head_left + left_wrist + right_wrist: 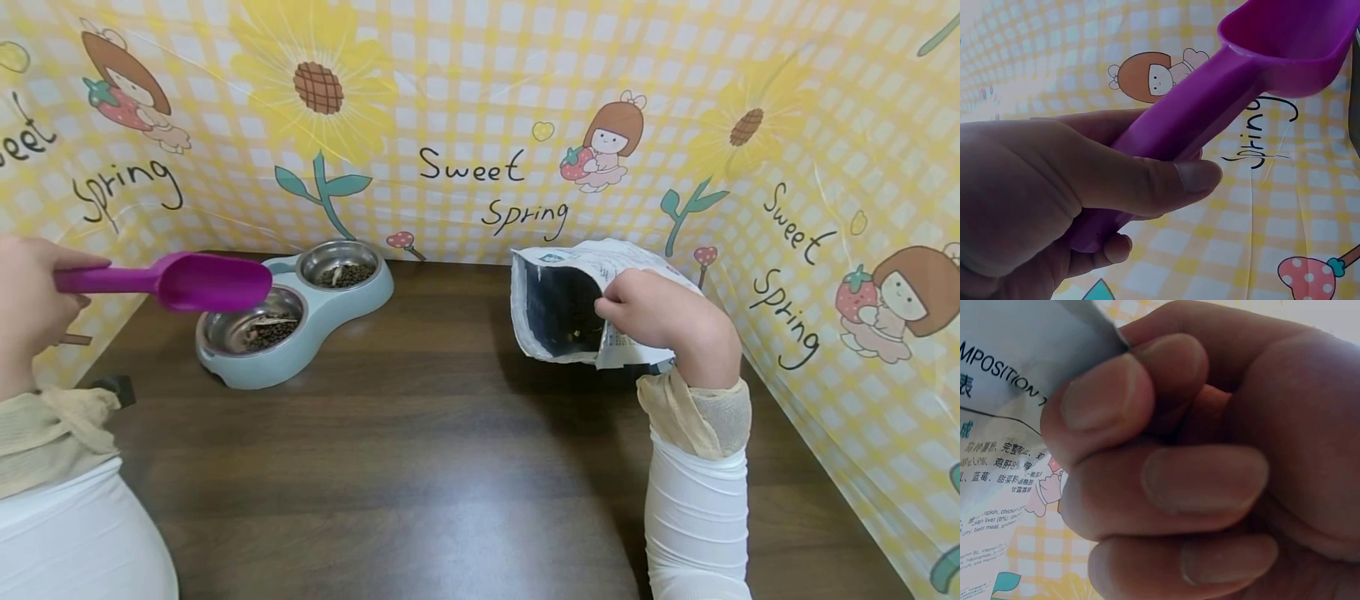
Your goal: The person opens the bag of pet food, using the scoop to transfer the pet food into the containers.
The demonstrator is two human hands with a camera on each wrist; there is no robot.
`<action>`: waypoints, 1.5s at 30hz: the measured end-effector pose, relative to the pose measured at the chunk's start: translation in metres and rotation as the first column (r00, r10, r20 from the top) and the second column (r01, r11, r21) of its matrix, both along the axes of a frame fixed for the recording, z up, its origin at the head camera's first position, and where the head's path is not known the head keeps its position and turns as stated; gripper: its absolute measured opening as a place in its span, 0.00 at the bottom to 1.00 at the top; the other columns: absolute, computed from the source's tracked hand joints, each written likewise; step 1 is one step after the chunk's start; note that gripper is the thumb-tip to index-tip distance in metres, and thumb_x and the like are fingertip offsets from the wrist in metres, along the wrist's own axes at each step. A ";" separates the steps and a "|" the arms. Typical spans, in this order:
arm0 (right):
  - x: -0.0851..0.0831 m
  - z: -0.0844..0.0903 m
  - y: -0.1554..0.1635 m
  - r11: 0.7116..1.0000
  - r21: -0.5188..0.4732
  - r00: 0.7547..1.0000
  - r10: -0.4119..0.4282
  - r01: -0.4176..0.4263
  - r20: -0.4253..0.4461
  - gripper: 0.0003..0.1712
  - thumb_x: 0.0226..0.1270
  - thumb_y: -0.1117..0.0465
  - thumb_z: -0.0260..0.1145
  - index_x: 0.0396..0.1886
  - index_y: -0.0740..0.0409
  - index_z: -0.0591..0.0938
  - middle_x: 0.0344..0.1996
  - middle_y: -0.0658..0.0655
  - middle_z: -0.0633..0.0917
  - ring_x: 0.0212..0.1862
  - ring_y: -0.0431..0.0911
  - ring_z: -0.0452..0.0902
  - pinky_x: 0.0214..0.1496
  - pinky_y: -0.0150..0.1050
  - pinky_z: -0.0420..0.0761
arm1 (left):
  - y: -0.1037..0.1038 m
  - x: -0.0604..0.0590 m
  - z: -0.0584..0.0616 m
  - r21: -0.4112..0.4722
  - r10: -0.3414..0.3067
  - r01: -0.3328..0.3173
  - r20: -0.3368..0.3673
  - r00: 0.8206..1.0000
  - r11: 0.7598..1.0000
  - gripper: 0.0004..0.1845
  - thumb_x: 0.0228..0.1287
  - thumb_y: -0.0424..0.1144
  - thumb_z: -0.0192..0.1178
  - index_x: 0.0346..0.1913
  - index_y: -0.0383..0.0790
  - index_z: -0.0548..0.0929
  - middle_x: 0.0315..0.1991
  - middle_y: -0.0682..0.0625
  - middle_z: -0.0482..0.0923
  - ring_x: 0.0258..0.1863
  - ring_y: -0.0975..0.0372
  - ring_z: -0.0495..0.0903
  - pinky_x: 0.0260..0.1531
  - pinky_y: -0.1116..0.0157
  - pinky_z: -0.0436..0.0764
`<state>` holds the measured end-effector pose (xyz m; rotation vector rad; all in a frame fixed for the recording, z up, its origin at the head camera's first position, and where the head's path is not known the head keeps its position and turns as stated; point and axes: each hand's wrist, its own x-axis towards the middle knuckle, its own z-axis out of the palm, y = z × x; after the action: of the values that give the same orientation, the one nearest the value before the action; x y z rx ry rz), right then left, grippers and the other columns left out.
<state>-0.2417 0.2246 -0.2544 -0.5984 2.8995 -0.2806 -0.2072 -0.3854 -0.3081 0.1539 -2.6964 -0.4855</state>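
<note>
My left hand grips the handle of a purple scoop, its thumb laid along the handle in the left wrist view. In the head view the scoop's bowl overlaps the nearer bowl of a light blue double pet bowl. Brown kibble with paler flakes lies in both steel bowls. On the right, my right hand pinches the edge of a white pet food bag between thumb and curled fingers. The bag's mouth gapes toward me, dark inside with a few bits of food showing.
Everything stands on a dark brown wooden table. A yellow checked cloth with sunflowers and cartoon figures rises behind and along both sides. A small dark object lies beside the left wrist.
</note>
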 end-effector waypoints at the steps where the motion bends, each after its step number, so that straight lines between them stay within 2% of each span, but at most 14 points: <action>1: 0.000 0.000 0.000 1.000 0.000 1.000 -0.001 0.001 0.001 0.31 0.83 0.58 0.55 0.12 0.48 0.68 0.14 0.45 0.63 0.21 0.42 0.61 0.31 0.39 0.66 | 0.000 0.000 0.001 0.003 -0.003 0.003 0.005 1.000 1.000 0.22 0.54 0.12 0.60 0.55 0.13 0.79 0.48 0.12 0.74 0.36 0.31 0.75 0.21 0.66 0.67; 3: 0.000 0.000 0.000 1.000 0.001 1.000 -0.001 0.001 0.002 0.31 0.83 0.58 0.54 0.12 0.48 0.68 0.14 0.45 0.63 0.21 0.42 0.61 0.31 0.39 0.66 | 0.000 0.000 0.002 0.010 -0.014 0.014 0.008 1.000 1.000 0.22 0.55 0.13 0.58 0.55 0.13 0.79 0.44 0.13 0.76 0.28 0.39 0.75 0.16 0.66 0.67; 7: 0.001 0.001 -0.001 1.000 0.002 1.000 -0.005 0.005 0.003 0.31 0.83 0.59 0.54 0.12 0.48 0.68 0.14 0.45 0.63 0.21 0.42 0.61 0.32 0.39 0.67 | 0.005 0.004 0.006 0.030 -0.035 0.035 0.012 0.999 0.999 0.20 0.56 0.13 0.57 0.54 0.12 0.79 0.36 0.15 0.79 0.19 0.54 0.71 0.12 0.64 0.68; 11: 0.001 0.001 -0.001 1.000 0.000 1.000 -0.005 0.005 0.004 0.31 0.83 0.59 0.54 0.12 0.48 0.68 0.14 0.45 0.63 0.22 0.42 0.62 0.32 0.39 0.67 | 0.011 0.006 0.009 0.032 -0.057 0.057 -0.010 0.998 0.998 0.18 0.59 0.15 0.59 0.53 0.12 0.80 0.32 0.18 0.80 0.18 0.63 0.67 0.13 0.66 0.66; 16: 0.001 0.001 -0.001 1.000 -0.001 1.000 -0.004 0.004 0.002 0.31 0.83 0.58 0.55 0.12 0.48 0.68 0.14 0.45 0.64 0.21 0.42 0.62 0.31 0.39 0.67 | 0.013 0.004 0.009 -0.015 -0.101 0.101 -0.057 0.993 0.995 0.15 0.61 0.21 0.69 0.51 0.18 0.85 0.31 0.22 0.83 0.19 0.72 0.64 0.19 0.71 0.62; 21: 0.001 0.001 -0.002 1.000 -0.003 1.000 -0.003 0.003 -0.001 0.30 0.83 0.59 0.55 0.12 0.47 0.68 0.14 0.45 0.63 0.22 0.42 0.62 0.31 0.39 0.67 | 0.027 0.010 0.018 -0.062 -0.158 0.155 -0.047 0.986 0.986 0.14 0.65 0.28 0.72 0.51 0.24 0.87 0.23 0.31 0.83 0.12 0.72 0.65 0.17 0.70 0.64; 23: 0.001 0.001 -0.002 1.000 -0.002 1.000 -0.001 0.001 0.000 0.30 0.83 0.59 0.54 0.12 0.47 0.68 0.14 0.45 0.63 0.22 0.42 0.62 0.31 0.39 0.67 | 0.036 0.012 0.023 -0.105 -0.185 0.180 -0.030 0.982 0.978 0.13 0.67 0.30 0.72 0.50 0.25 0.87 0.20 0.37 0.81 0.12 0.66 0.67 0.17 0.66 0.65; 25: 0.001 0.001 -0.001 1.000 -0.002 1.000 0.002 -0.002 0.002 0.30 0.83 0.58 0.54 0.12 0.47 0.68 0.14 0.45 0.63 0.22 0.42 0.62 0.31 0.39 0.66 | 0.043 0.013 0.028 -0.143 -0.207 0.206 0.002 0.978 0.968 0.12 0.68 0.33 0.72 0.49 0.28 0.88 0.19 0.45 0.78 0.14 0.60 0.69 0.19 0.62 0.65; 27: 0.001 0.001 0.000 1.000 0.002 1.000 0.001 -0.001 0.004 0.30 0.83 0.58 0.54 0.12 0.47 0.68 0.14 0.45 0.63 0.21 0.43 0.62 0.31 0.39 0.67 | 0.051 0.012 0.030 -0.184 -0.235 0.237 0.031 0.972 0.954 0.12 0.69 0.36 0.72 0.50 0.32 0.89 0.19 0.49 0.76 0.20 0.60 0.68 0.23 0.62 0.63; 30: 0.001 0.001 0.000 1.000 0.004 1.000 -0.006 0.006 0.011 0.30 0.83 0.58 0.54 0.12 0.48 0.68 0.14 0.45 0.64 0.21 0.43 0.62 0.32 0.39 0.67 | 0.063 0.009 0.034 -0.204 -0.275 0.286 0.083 0.958 0.936 0.13 0.73 0.42 0.71 0.54 0.41 0.90 0.22 0.51 0.78 0.24 0.60 0.69 0.26 0.62 0.65; 33: 0.002 0.002 -0.002 1.000 0.005 1.000 -0.013 0.013 0.013 0.31 0.84 0.59 0.55 0.12 0.48 0.68 0.14 0.45 0.64 0.21 0.43 0.62 0.32 0.39 0.68 | 0.080 0.006 0.038 -0.182 -0.322 0.343 0.134 0.937 0.922 0.15 0.76 0.47 0.69 0.58 0.46 0.90 0.28 0.51 0.84 0.28 0.59 0.74 0.30 0.60 0.69; 36: 0.003 0.001 -0.002 1.000 0.004 1.000 -0.007 0.007 0.012 0.31 0.84 0.58 0.55 0.12 0.48 0.68 0.14 0.45 0.64 0.21 0.42 0.62 0.32 0.39 0.68 | 0.103 0.003 0.040 -0.128 -0.377 0.403 0.189 0.907 0.906 0.14 0.77 0.48 0.68 0.58 0.48 0.89 0.31 0.52 0.86 0.30 0.59 0.77 0.32 0.60 0.72; 42: 0.003 0.000 -0.002 1.000 0.003 1.000 0.002 -0.003 0.008 0.30 0.83 0.58 0.55 0.12 0.48 0.69 0.14 0.45 0.64 0.21 0.43 0.63 0.32 0.39 0.68 | 0.156 -0.003 0.042 0.025 -0.483 0.495 0.266 0.834 0.869 0.12 0.79 0.49 0.66 0.57 0.50 0.89 0.29 0.53 0.82 0.24 0.59 0.76 0.29 0.61 0.74; 45: 0.003 0.001 -0.003 1.000 0.005 1.000 0.005 -0.005 0.001 0.30 0.83 0.58 0.55 0.13 0.49 0.69 0.14 0.45 0.65 0.22 0.43 0.64 0.32 0.39 0.68 | 0.184 -0.008 0.041 0.055 -0.534 0.542 0.281 0.797 0.838 0.13 0.78 0.48 0.67 0.57 0.49 0.90 0.33 0.52 0.85 0.31 0.59 0.78 0.34 0.60 0.73</action>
<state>-0.2389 0.2219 -0.2535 -0.6046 2.8960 -0.2724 -0.2151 -0.2016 -0.2667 -0.6258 -3.0143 -0.6254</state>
